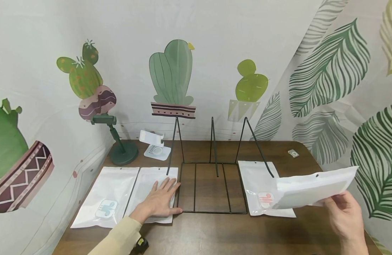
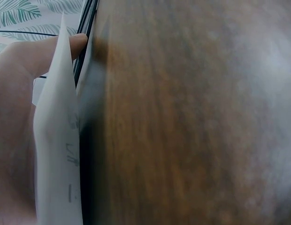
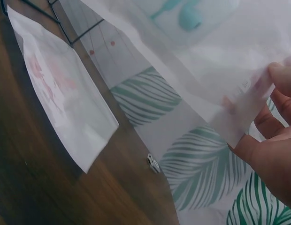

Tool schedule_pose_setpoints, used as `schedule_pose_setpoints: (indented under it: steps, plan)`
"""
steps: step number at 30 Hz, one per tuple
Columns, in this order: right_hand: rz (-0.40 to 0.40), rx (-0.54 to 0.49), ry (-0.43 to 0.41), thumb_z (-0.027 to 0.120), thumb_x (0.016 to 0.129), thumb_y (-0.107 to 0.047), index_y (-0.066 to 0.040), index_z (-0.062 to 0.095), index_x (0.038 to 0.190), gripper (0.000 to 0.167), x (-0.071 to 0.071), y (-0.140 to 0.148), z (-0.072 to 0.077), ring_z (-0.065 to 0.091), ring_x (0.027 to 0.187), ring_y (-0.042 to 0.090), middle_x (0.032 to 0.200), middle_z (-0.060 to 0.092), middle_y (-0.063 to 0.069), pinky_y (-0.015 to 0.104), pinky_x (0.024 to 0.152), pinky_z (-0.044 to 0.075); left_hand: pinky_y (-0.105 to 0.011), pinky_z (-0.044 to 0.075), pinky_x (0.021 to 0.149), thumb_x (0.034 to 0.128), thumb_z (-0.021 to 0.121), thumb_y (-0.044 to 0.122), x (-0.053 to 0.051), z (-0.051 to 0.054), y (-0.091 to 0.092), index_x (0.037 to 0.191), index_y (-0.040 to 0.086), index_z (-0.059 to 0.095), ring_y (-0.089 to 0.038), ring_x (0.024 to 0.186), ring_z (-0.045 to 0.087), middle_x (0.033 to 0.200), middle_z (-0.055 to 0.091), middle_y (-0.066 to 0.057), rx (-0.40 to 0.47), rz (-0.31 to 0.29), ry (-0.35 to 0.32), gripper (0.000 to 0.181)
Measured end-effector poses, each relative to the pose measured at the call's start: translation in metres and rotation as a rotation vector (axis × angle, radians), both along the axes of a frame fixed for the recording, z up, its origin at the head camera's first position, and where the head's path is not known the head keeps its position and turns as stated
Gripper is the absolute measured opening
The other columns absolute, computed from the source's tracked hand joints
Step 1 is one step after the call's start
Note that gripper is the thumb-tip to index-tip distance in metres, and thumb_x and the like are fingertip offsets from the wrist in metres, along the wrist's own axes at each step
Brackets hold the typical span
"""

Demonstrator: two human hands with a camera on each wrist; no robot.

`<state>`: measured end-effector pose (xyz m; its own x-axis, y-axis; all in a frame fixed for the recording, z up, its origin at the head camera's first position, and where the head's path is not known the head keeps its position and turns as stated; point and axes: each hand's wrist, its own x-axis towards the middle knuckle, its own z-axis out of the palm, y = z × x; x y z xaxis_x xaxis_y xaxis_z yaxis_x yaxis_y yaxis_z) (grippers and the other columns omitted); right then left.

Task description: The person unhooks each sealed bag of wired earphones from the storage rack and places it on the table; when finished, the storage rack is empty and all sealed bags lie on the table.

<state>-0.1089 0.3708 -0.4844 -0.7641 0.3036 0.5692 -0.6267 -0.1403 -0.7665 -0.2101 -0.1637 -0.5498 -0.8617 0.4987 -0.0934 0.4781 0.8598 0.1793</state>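
Observation:
My left hand (image 1: 159, 200) rests with fingers spread on a white pouch (image 1: 146, 184), its thumb and fingertips reaching the left side of a black wire rack (image 1: 215, 212). In the left wrist view that pouch (image 2: 58, 140) shows edge-on beside the thumb. At the right, my right hand (image 1: 344, 214) pinches a corner of another white pouch (image 1: 313, 189), raised and tilted above the table. Through its clear face in the right wrist view, teal earphones (image 3: 187, 18) show. Partly behind it lies a white pouch with pink earphones (image 1: 265, 199), under the rack's right arm.
Far left on the brown table (image 1: 221, 233) lies a pouch (image 1: 116, 184) with blue earphones. Behind stand a green phone holder (image 1: 122, 152) and a white folding stand (image 1: 157, 151). A small silver clip-on device (image 1: 293, 153) lies back right. A cactus-and-leaf print cloth (image 1: 212, 78) hangs behind.

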Motion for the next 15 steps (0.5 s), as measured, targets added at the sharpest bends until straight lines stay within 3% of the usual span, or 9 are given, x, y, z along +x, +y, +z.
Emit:
schedule_pose_setpoints:
  steps: [5, 11, 15]
  plan:
    - [-0.05, -0.042, -0.008, 0.04, 0.086, 0.03, 0.021, 0.053, 0.108, 0.027, 0.003, 0.009, -0.002, 0.067, 0.088, 0.011, 0.099, 0.072, 0.008, 0.017, 0.07, 0.055, -0.068, 0.015, 0.113, 0.0776, 0.054, 0.078, 0.0, 0.0, 0.0, 0.154, 0.018, 0.028, -0.034, 0.149, 0.017, 0.162, 0.022, -0.009, -0.003, -0.002, 0.008, 0.101]
    - [-0.088, -0.121, 0.0, 0.046, 0.088, 0.025, 0.025, 0.048, 0.115, 0.027, 0.005, 0.019, -0.004, 0.065, 0.1, 0.014, 0.108, 0.07, 0.011, 0.018, 0.077, 0.055, -0.068, 0.016, 0.113, 0.0778, 0.054, 0.078, 0.0, 0.001, 0.0, 0.154, 0.018, 0.028, -0.034, 0.149, 0.017, 0.162, 0.022, -0.009, -0.007, -0.003, 0.008, 0.1]
    - [-0.15, -0.147, -0.062, 0.05, 0.088, 0.022, 0.023, 0.05, 0.114, 0.026, 0.005, 0.024, -0.006, 0.065, 0.099, 0.013, 0.107, 0.071, 0.009, 0.017, 0.075, 0.055, -0.067, 0.016, 0.113, 0.0779, 0.054, 0.078, 0.0, 0.002, 0.0, 0.154, 0.018, 0.028, -0.034, 0.149, 0.017, 0.162, 0.023, -0.009, -0.012, -0.003, 0.011, 0.1]
